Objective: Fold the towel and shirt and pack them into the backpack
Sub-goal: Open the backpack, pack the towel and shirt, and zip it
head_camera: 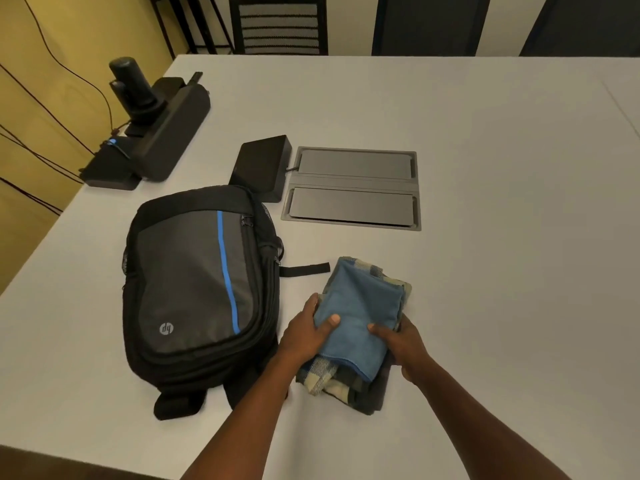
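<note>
1. My left hand and right hand each grip the folded blue terry towel, thumbs on top.
2. It is stacked on the folded plaid flannel shirt on the pale grey table.
3. The black-and-grey fabric backpack lies just left (zipped, contents hidden).

Both bare forearms reach forward from the lower edge of view, converging toward the middle. Left hand: fingers curled along the bundle's left side, thumb pressed on top. Right hand: thumb on top, fingers wrapped under the right side. The 2 hands are apart.
</note>
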The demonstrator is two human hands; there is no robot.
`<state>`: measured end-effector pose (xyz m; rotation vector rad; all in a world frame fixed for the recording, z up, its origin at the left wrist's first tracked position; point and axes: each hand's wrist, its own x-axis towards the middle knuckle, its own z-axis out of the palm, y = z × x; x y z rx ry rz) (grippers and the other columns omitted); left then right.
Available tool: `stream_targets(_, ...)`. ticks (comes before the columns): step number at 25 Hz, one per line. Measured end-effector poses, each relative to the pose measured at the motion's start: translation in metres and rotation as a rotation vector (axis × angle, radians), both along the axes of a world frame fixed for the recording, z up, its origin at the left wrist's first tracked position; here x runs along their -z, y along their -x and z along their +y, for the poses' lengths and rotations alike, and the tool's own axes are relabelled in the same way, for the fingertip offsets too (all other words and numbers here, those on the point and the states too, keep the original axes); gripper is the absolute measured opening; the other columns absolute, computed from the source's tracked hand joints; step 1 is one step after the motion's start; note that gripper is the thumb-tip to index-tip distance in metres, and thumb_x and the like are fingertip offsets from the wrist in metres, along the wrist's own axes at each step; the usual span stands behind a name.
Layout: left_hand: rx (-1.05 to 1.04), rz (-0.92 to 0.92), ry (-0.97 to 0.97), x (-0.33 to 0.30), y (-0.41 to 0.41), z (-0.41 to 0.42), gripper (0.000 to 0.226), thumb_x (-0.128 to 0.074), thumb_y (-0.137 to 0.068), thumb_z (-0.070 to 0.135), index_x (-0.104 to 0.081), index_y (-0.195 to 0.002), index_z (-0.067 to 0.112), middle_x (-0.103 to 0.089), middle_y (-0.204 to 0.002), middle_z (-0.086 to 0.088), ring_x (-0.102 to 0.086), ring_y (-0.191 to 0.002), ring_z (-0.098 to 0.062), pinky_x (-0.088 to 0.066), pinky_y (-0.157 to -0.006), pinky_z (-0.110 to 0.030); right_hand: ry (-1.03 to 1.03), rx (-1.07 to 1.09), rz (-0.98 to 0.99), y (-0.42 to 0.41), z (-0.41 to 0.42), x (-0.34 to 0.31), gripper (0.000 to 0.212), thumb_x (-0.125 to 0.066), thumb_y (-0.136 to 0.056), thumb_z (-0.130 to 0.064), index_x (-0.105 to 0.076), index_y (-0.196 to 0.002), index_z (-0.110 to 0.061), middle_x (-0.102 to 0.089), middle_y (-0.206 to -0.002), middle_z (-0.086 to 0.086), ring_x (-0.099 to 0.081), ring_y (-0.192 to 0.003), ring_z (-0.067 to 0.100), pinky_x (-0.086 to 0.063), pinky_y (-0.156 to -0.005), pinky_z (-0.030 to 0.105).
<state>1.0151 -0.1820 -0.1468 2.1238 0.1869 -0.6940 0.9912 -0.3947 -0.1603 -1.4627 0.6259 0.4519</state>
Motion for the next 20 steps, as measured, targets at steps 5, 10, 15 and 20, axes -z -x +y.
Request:
stream_targets(5, 0.093, -0.352, -0.254, -0.012, 0.035, 0.069, 0.038, -0.057, -0.098, 0.033, -0.055, -0.135, 0.025, -0.062, -0.127, 0.002, -0.060, -0.102, -0.010, -0.053, -0.094, -0.034, 0.065, 0.043, -0.090, 0.013, 0.010, 0.000, 0.082, -0.082, -0.056, -0.050, -0.053, -0.127, -0.019, -0.065, -0.120, 0.004, -0.064, -0.108, 0.028, -0.056, -0.089, 0.054)
stream_targets(10, 0.121, -0.464, -0.554, -0.015, 0.046, 0.146, 0.032, -0.063, -0.093, 0.024, -0.062, -0.125, 0.025, -0.060, -0.120, 0.002, -0.056, -0.110, -0.016, -0.047, -0.099, -0.032, -0.009, 0.116, -0.118, 0.026, 0.017, -0.008, 0.060, -0.083, -0.073, -0.029, -0.053, -0.124, -0.020, -0.065, -0.119, 0.005, -0.064, -0.103, 0.025, -0.058, -0.076, 0.041)
stream_targets(15, 0.213, -0.380, -0.716, -0.019, 0.049, 0.180, 0.035, -0.060, -0.094, 0.037, -0.058, -0.129, 0.032, -0.060, -0.123, 0.005, -0.058, -0.109, -0.019, -0.044, -0.099, -0.034, -0.030, 0.215, -0.161, 0.045, 0.034, -0.020, 0.046, -0.074, -0.085, -0.017, -0.052, -0.126, -0.017, -0.064, -0.118, 0.005, -0.063, -0.097, 0.019, -0.054, -0.068, 0.033)
stream_targets(20, 0.333, -0.329, -0.808, -0.014, 0.049, 0.192, 0.050, -0.065, -0.085, 0.053, -0.055, -0.130, 0.033, -0.061, -0.121, 0.004, -0.059, -0.108, -0.019, -0.045, -0.097, -0.035, -0.075, 0.304, -0.182, 0.064, 0.047, -0.035, 0.051, -0.074, -0.084, -0.020, -0.052, -0.130, -0.018, -0.065, -0.119, 0.004, -0.064, -0.104, 0.024, -0.058, -0.077, 0.042)
